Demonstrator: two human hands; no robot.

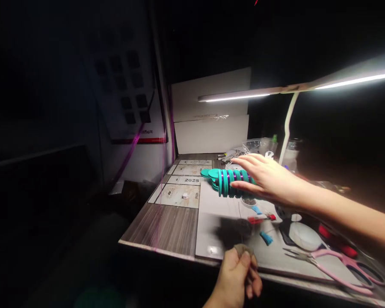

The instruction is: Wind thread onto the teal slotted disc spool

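Observation:
My right hand (269, 177) reaches in from the right, fingers above and thumb in front, around a row of teal discs (223, 182) with purple between them. The row lies sideways above a white board (208, 233); its right end is hidden by the hand. Low in the middle, my left hand (234, 276) is closed in a pinch at the board's front edge. A greyish-brown bit shows at its fingertips, too blurred to name. Near the hands on the board are a blue tassel (266, 238) and a small red-and-clear item (259, 219).
Pink-handled pliers (327, 261) lie at the front right, near a white dish (304, 236). Behind stand a lamp (288, 124) and a clear plastic bag (256, 145). Purple strands (128, 158) hang at the left, before a wall calendar (128, 98). Printed "2025" sheets (176, 194) lie on the table.

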